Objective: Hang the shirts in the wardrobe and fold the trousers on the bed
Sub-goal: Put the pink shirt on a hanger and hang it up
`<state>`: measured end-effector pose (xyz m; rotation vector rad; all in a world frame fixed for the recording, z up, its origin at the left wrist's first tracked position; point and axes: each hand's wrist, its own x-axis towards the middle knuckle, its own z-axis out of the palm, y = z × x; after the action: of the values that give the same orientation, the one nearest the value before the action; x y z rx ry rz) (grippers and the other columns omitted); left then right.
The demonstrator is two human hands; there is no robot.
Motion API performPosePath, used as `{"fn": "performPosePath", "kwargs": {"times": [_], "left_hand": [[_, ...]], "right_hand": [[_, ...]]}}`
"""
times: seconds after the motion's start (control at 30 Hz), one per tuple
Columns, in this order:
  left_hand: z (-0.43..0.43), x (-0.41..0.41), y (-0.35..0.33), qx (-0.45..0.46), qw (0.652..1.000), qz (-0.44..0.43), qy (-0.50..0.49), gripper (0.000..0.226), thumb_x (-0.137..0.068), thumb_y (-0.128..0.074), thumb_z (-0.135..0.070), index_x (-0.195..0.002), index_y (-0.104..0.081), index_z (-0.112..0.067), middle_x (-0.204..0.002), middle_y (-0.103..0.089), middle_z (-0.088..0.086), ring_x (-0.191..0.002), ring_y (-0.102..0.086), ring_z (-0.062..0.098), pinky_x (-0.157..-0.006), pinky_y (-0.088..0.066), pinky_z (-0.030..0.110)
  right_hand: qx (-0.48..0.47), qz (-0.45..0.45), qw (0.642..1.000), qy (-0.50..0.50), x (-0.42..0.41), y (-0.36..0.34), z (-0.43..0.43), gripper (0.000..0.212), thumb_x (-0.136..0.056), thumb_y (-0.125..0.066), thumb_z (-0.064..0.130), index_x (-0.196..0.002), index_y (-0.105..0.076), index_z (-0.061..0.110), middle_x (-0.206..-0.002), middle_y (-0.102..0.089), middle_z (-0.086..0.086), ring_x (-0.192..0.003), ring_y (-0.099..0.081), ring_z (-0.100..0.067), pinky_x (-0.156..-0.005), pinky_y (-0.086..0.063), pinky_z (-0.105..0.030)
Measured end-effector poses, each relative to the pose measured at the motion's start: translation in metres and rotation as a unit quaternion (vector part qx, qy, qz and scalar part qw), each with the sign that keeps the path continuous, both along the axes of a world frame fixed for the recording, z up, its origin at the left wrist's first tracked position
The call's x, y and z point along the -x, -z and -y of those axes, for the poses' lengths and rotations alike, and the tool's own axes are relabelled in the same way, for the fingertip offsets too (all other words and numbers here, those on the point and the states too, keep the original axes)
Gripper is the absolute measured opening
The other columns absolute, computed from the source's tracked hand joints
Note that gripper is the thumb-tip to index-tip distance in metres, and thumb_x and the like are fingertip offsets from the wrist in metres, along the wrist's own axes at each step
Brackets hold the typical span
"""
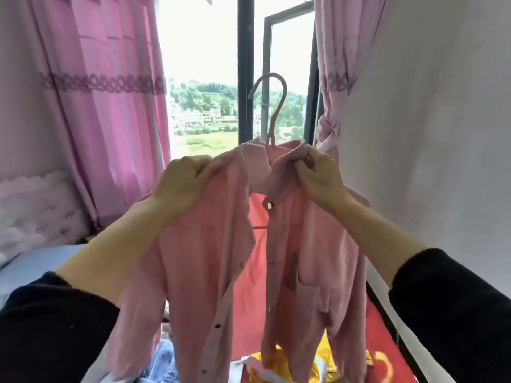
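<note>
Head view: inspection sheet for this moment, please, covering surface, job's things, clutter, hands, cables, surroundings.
Surface: bed with blue sheet, red cloth below the shirt.
Job's things: pink shirt on a pink hanger, unbuttoned, held up in the air; no wardrobe in view.
Clutter: yellow garment and denim garment lying below.
Hands: left hand grips the shirt's shoulder; right hand pinches its collar.
Cables: nothing seen.
Surroundings: pink curtains, open window, pale wall, padded headboard.

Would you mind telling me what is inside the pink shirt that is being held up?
A pink hanger: its hook rises above the collar, and a bit of its bar shows where the shirt hangs open. Its shoulders are covered by fabric.
</note>
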<state>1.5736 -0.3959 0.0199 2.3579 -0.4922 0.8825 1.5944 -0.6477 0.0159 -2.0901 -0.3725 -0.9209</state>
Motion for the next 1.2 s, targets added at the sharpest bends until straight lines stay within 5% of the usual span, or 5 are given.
{"fn": "performPosePath", "kwargs": {"times": [0.27,0.77,0.93,1.03,1.2], "left_hand": [[-0.048,0.07,-0.006,-0.042,0.985,0.126,-0.105,0.036,-0.101,-0.034,-0.042,-0.088,-0.061,-0.022,-0.072,-0.046,-0.006,-0.072,-0.049,0.022,-0.068,-0.036,0.031],[-0.099,0.262,0.021,0.023,0.918,0.111,-0.381,0.026,-0.092,-0.049,-0.037,-0.104,-0.069,-0.025,-0.097,-0.071,0.006,-0.092,-0.061,0.031,-0.069,-0.038,0.031],[-0.133,0.339,0.021,0.057,0.887,0.11,-0.445,0.022,-0.092,-0.052,-0.026,-0.072,-0.06,-0.026,-0.07,-0.062,0.001,-0.071,-0.054,0.026,-0.062,-0.037,0.032],[-0.155,0.388,0.026,0.046,0.881,0.103,-0.46,0.023,-0.088,-0.046,-0.033,-0.073,-0.06,-0.023,-0.07,-0.061,-0.004,-0.071,-0.057,0.025,-0.061,-0.043,0.035],[-0.203,0.462,0.031,0.024,0.861,0.068,-0.504,0.026,-0.089,-0.047,-0.036,-0.09,-0.069,-0.023,-0.086,-0.067,-0.005,-0.084,-0.06,0.022,-0.072,-0.048,0.037]], "right_hand": [[-0.068,0.017,0.994,-0.088,0.021,-0.023,-0.017,0.036,-0.082,-0.046,0.0,-0.096,-0.07,0.023,-0.076,-0.063,0.01,-0.07,-0.055,0.0,-0.069,-0.044,-0.022],[-0.026,0.089,0.947,-0.307,0.117,-0.009,-0.127,0.016,-0.089,-0.062,0.015,-0.087,-0.077,0.012,-0.081,-0.058,-0.001,-0.08,-0.052,-0.013,-0.073,-0.039,-0.026],[-0.048,0.039,0.889,-0.454,0.17,-0.007,-0.173,0.015,-0.08,-0.07,0.02,-0.073,-0.074,0.033,-0.079,-0.052,0.003,-0.084,-0.048,-0.009,-0.073,-0.036,-0.018],[-0.029,0.016,0.861,-0.507,0.205,-0.013,-0.216,0.015,-0.069,-0.059,0.02,-0.062,-0.072,0.024,-0.083,-0.059,-0.007,-0.085,-0.052,-0.011,-0.076,-0.042,-0.024],[0.069,0.022,0.816,-0.574,0.272,-0.036,-0.302,0.02,-0.079,-0.067,0.031,-0.097,-0.069,0.025,-0.096,-0.065,0.007,-0.093,-0.058,-0.003,-0.079,-0.043,-0.018]]}}
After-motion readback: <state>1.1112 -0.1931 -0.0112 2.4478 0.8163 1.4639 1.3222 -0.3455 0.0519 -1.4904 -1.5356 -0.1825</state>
